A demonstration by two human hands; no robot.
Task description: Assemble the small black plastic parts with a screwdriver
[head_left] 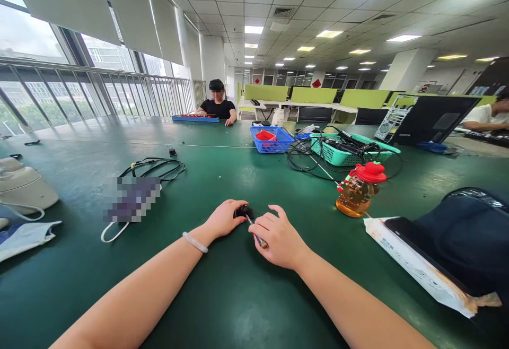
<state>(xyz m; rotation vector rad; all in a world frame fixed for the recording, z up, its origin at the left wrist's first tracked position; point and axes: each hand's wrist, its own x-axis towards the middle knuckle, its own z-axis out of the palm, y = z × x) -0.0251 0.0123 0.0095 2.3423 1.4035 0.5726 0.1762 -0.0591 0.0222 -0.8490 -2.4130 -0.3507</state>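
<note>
Near the middle of the green table, my left hand (226, 217) is closed around a small black object (243, 211), holding it against the tabletop; its kind is too small to make out. A white bracelet circles my left wrist. My right hand (276, 236) grips a thin screwdriver-like tool (260, 240) with a metal shaft and a brownish end. The tool's tip meets the black object, or comes very close to it. Part of the handle is hidden by my right fingers.
A red-capped bottle (358, 192) stands right, before a teal basket of cables (336, 154) and a blue basket (274, 145). A phone (429, 251) lies on a white packet at right. A black cable (159, 166) lies left. Across the table sits a person (218, 107).
</note>
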